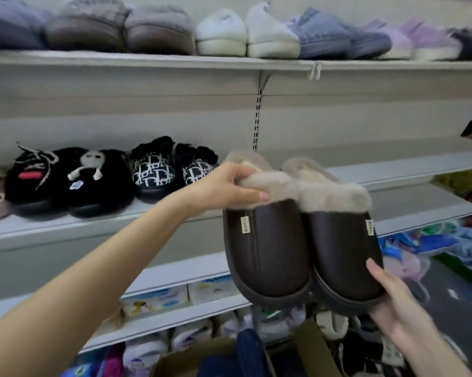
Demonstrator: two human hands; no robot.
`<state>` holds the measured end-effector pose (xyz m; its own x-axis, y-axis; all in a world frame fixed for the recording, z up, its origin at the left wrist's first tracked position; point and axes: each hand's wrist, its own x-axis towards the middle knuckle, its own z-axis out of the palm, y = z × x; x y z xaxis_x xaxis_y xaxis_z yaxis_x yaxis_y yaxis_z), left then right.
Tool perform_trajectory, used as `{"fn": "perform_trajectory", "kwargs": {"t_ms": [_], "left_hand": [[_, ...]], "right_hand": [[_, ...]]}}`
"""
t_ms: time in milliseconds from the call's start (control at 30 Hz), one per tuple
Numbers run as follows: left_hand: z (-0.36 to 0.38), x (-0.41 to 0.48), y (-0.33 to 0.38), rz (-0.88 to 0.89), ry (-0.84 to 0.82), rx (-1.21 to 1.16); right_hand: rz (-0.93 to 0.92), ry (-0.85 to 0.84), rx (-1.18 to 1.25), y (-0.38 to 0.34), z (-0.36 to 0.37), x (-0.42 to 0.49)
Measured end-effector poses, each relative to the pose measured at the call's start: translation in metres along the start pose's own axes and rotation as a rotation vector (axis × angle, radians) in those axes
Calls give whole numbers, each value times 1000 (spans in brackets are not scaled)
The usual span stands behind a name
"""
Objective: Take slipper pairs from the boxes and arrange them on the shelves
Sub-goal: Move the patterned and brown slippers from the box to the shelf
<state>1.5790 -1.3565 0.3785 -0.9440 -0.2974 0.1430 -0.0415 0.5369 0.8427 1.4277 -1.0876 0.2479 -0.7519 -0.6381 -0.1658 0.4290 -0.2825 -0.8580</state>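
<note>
A pair of dark brown slippers (300, 246) with beige fur lining hangs side by side in the air, toes pointing down toward me, in front of the middle shelf (409, 170). My left hand (226, 186) grips the fur collar of the left slipper from the left. My right hand (392, 297) holds the toe of the right slipper from below, thumb on top. Two black slipper pairs (66, 178) stand on the middle shelf to the left. A cardboard box (202, 357) with slippers sits at the bottom.
The top shelf (147, 59) carries a row of grey, white, blue and lilac slippers. The right part of the middle shelf is bare. A lower shelf (175, 311) holds white packets. Packaged slippers and bags lie piled on the floor at right (433, 254).
</note>
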Motion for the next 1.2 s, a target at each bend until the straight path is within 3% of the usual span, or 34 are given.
{"fn": "perform_trajectory", "kwargs": {"t_ms": [267, 467, 600, 700, 800, 867, 1000, 1200], "left_hand": [[-15, 118, -17, -135, 91, 61], [-38, 195, -42, -346, 89, 303], [-52, 225, -65, -470, 172, 531], [-49, 232, -78, -475, 268, 585], [-14, 207, -78, -293, 402, 624], [19, 182, -74, -183, 334, 706], [53, 155, -88, -303, 89, 945], [51, 163, -93, -356, 73, 1121]], "right_hand": [[166, -2, -57, -40, -8, 120], [165, -98, -139, -64, -4, 202], [159, -152, -194, -62, 3, 246], [134, -241, -259, -55, 17, 266], [-43, -289, -448, -49, 23, 277], [-232, -313, -708, -44, 21, 285], [-376, -382, -1050, -45, 12, 294], [-398, -599, -1139, -51, 21, 301]]}}
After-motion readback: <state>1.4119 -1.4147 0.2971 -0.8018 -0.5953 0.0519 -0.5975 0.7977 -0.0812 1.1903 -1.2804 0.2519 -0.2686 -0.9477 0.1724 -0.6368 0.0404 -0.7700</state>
